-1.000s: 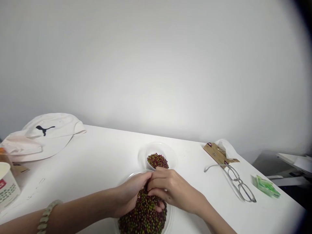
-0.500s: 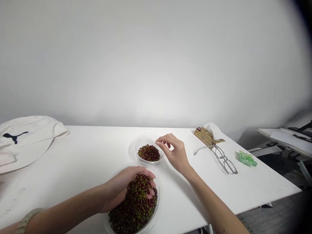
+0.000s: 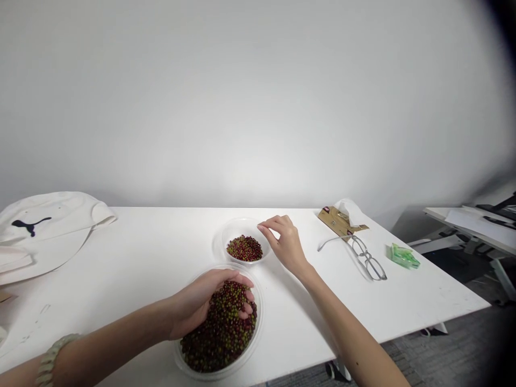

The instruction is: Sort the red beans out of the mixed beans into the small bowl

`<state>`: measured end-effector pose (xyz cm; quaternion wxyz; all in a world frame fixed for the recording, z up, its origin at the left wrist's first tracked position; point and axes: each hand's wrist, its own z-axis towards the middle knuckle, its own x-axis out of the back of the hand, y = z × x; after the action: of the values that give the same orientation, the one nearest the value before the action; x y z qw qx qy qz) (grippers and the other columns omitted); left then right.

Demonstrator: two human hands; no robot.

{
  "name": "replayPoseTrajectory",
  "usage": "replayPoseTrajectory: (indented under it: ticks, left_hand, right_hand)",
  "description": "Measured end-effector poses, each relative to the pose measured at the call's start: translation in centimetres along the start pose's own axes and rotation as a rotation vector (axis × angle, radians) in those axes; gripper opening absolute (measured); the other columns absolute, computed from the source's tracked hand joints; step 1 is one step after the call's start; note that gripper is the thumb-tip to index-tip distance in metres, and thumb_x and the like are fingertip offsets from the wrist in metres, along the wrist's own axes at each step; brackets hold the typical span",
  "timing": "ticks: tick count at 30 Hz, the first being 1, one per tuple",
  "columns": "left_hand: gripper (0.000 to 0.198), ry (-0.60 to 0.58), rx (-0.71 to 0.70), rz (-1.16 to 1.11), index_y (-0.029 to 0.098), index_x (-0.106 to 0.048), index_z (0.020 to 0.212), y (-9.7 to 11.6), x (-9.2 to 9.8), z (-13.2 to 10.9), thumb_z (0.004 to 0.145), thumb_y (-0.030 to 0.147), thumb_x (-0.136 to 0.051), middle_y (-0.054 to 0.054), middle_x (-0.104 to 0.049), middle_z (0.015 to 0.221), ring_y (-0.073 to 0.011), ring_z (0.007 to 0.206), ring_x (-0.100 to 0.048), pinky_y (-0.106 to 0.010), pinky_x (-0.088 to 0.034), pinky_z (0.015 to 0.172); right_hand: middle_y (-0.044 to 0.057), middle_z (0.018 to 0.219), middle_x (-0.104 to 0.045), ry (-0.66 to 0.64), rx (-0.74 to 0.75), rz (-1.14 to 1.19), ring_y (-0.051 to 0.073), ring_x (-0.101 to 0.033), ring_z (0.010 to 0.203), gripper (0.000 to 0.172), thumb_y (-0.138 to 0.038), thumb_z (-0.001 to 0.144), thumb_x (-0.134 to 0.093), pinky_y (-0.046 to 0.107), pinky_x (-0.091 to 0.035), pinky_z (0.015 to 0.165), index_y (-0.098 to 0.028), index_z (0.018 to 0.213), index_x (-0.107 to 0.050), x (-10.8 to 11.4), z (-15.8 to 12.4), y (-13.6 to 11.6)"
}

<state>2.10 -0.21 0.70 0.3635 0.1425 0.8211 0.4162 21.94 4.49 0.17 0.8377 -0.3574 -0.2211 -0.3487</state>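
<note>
My left hand (image 3: 201,303) is cupped, palm up, over a large clear plastic bowl (image 3: 260,317), with a heap of mixed red and green beans (image 3: 229,301) lying in it. More of these beans fill the large bowl below. Just beyond stands a smaller clear bowl (image 3: 234,227), its bottom covered by a layer of the same small beans (image 3: 244,248). At this bowl's right rim, my right hand (image 3: 288,244) holds thumb and forefinger pinched together. Whatever may be between those fingertips is too small to make out.
A white cap (image 3: 52,231) lies on the white table (image 3: 141,252) at the left. To the right are a brown tissue pack (image 3: 336,221), a pair of glasses (image 3: 365,255) and a green packet (image 3: 403,256). A wall rises behind; another desk (image 3: 475,228) stands far right.
The view has shifted slightly, so the table's things sit a little differently in the picture. Both hands keep nearly the same pose over the two bowls.
</note>
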Motion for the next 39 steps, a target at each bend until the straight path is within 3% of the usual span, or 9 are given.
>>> replayPoseTrajectory:
  ticks: [4, 8, 11, 13, 22, 35, 37, 39]
  left_hand:
    - [0.027, 0.005, 0.000, -0.011, 0.016, -0.057, 0.082, -0.3, 0.3, 0.0, 0.077, 0.038, -0.042, -0.004, -0.061, 0.081, -0.0159, 0.074, -0.056, -0.031, -0.041, 0.078]
    - [0.031, -0.032, 0.002, -0.010, 0.014, -0.058, 0.077, -0.7, 0.6, 0.3, 0.078, 0.038, -0.039, -0.006, -0.062, 0.076, -0.0163, 0.071, -0.057, -0.030, -0.041, 0.076]
    - [0.029, -0.042, -0.050, -0.015, 0.013, -0.059, 0.077, -0.8, 0.5, 0.6, 0.077, 0.032, -0.037, -0.004, -0.060, 0.063, -0.0153, 0.063, -0.056, -0.029, -0.042, 0.069]
    - [0.027, -0.033, -0.071, -0.042, 0.013, -0.059, 0.082, -0.7, 0.2, 0.7, 0.076, 0.030, -0.038, -0.003, -0.061, 0.065, -0.0139, 0.060, -0.055, -0.029, -0.042, 0.068]
    - [0.033, -0.047, -0.069, -0.021, 0.013, -0.061, 0.076, -0.2, -0.3, 0.2, 0.077, 0.032, -0.035, -0.004, -0.063, 0.065, -0.0128, 0.055, -0.052, -0.030, -0.040, 0.072]
    - [0.031, -0.051, -0.048, 0.029, 0.013, -0.058, 0.062, -0.4, 0.0, 0.2, 0.076, 0.030, -0.035, -0.003, -0.059, 0.059, -0.0136, 0.061, -0.053, -0.029, -0.040, 0.072]
    - [0.032, -0.036, -0.025, 0.034, 0.013, -0.058, 0.064, -0.3, 0.0, 0.1, 0.077, 0.032, -0.036, -0.004, -0.060, 0.064, -0.0148, 0.065, -0.055, -0.030, -0.040, 0.075]
    - [0.027, -0.003, 0.005, 0.020, 0.014, -0.059, 0.070, -0.2, 0.0, 0.0, 0.076, 0.033, -0.039, -0.004, -0.062, 0.071, -0.0159, 0.070, -0.056, -0.031, -0.040, 0.077]
  right_hand:
    - [0.002, 0.079, -0.061, -0.097, 0.048, 0.066, 0.016, -0.051, 0.077, 0.011, -0.026, 0.083, -0.054, 0.029, -0.041, 0.070, -0.021, 0.082, -0.063, 0.7, -0.5, -2.1]
    - [0.000, 0.076, -0.061, -0.494, 0.261, 0.280, 0.013, -0.050, 0.076, 0.011, -0.029, 0.080, -0.058, 0.025, -0.039, 0.070, -0.020, 0.082, -0.064, 1.2, -1.6, -5.1]
    - [0.001, 0.076, -0.061, -0.642, 0.373, 0.178, 0.014, -0.046, 0.076, 0.013, -0.029, 0.080, -0.058, 0.027, -0.036, 0.072, -0.018, 0.081, -0.064, 0.9, -2.2, -6.3]
    - [0.002, 0.076, -0.060, -0.693, 0.407, 0.055, 0.015, -0.043, 0.077, 0.013, -0.028, 0.082, -0.056, 0.028, -0.033, 0.073, -0.019, 0.079, -0.065, 0.7, -2.4, -6.6]
    - [0.001, 0.073, -0.058, -0.674, 0.423, -0.015, 0.014, -0.039, 0.072, 0.016, -0.023, 0.084, -0.052, 0.027, -0.031, 0.068, -0.016, 0.072, -0.058, 0.4, -2.5, -6.6]
    - [0.002, 0.083, -0.062, -0.706, 0.426, 0.307, 0.012, -0.050, 0.076, 0.009, -0.013, 0.084, -0.050, 0.027, -0.039, 0.077, -0.015, 0.083, -0.059, 1.2, -2.1, -6.1]
    - [0.002, 0.081, -0.062, -0.653, 0.381, 0.389, 0.012, -0.052, 0.076, 0.007, -0.016, 0.084, -0.052, 0.028, -0.040, 0.077, -0.016, 0.083, -0.059, 1.7, -1.9, -5.9]
    - [0.002, 0.080, -0.062, -0.503, 0.306, 0.453, 0.013, -0.053, 0.077, 0.007, -0.020, 0.084, -0.052, 0.028, -0.042, 0.074, -0.018, 0.084, -0.059, 2.1, -1.6, -5.3]
